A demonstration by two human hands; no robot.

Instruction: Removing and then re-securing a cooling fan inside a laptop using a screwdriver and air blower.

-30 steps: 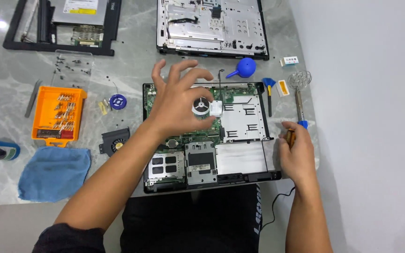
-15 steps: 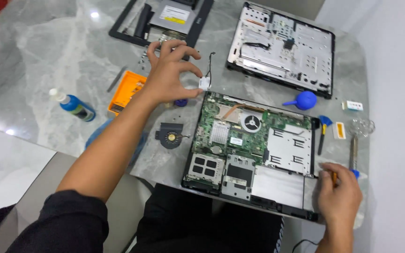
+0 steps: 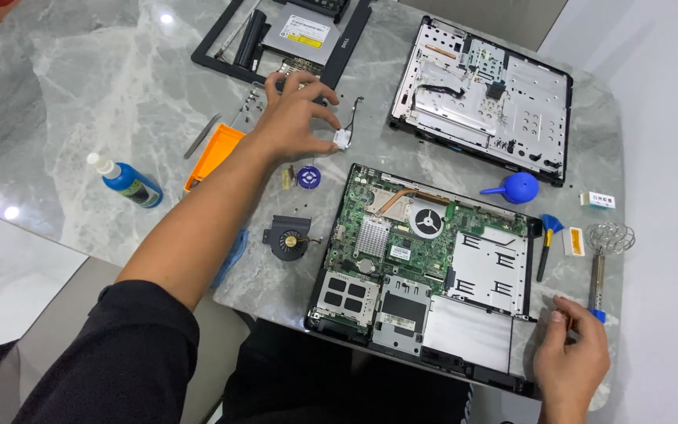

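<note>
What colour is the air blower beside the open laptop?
Blue. The air blower shows clearly in the head view, between the open laptop and the detached cover.

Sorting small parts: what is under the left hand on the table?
The left hand pinches a small white part with a thin wire just above the grey table. Screws lie beside it; anything beneath the palm is covered.

My left hand (image 3: pixel 296 118) is bare, without glove, ring or watch, and the forearm behind it is uncovered up to a black sleeve (image 3: pixel 131 353) that ends above the elbow, plain and unmarked. My right hand (image 3: pixel 570 353) is likewise bare, with no band or strap at the wrist. Dark clothing covers my lap along the lower edge of view.
</note>
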